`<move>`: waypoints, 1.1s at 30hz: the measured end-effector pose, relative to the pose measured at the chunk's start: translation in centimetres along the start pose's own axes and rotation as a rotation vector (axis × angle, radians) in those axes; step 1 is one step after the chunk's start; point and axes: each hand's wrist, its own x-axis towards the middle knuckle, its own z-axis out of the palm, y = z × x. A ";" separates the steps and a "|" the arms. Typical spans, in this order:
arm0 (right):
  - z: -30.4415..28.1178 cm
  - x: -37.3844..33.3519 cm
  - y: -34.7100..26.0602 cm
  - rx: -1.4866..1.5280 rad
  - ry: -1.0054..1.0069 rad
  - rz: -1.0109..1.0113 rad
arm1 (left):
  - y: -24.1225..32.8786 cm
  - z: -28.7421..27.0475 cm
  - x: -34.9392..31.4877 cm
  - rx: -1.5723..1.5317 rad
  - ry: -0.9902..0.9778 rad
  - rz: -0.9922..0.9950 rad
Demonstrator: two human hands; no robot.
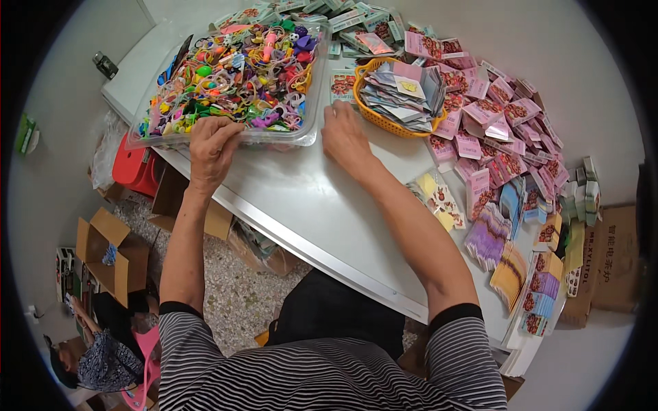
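A wide clear plastic tray (312, 130) heaped with small colourful toys and hair ties (236, 79) stands at the back left of the table. My left hand (214, 147) is closed over its near rim, fingers bent and thumb toward the right. Just past the tray's right side, my right hand (345, 133) rests low over the table with its fingers curled; whatever is under the fingertips is hidden. Beyond those fingertips lies a green card box (343, 87). Right of that hand stands a yellow basket (394, 125) full of folded cards or leaflets (404, 92).
Pink boxes (490, 109) spread in a heap across the right, with green boxes (363, 27) at the back. Stacks of purple cards (488, 234) lie at the right edge. A red stool (133, 171) and open cartons (113, 253) stand below left; another person (110, 356) sits beyond.
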 end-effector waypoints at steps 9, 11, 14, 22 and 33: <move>4.6 6.1 2.9 -0.337 0.068 0.096 | -1.2 0.8 0.6 -0.047 -0.013 -0.053; 4.2 5.0 1.7 -0.328 -0.030 0.121 | -1.5 0.6 0.4 -0.070 -0.021 -0.069; 2.2 1.2 -2.7 -0.264 -0.114 0.007 | -1.8 -1.0 -0.4 -0.041 -0.022 -0.081; -4.1 -8.0 -9.9 -0.110 -0.200 0.073 | 0.7 -4.1 -1.6 -0.110 0.010 -0.087; -5.8 -15.1 -11.7 1.373 -0.054 0.440 | 15.9 -4.6 -11.0 -1.250 0.136 -1.238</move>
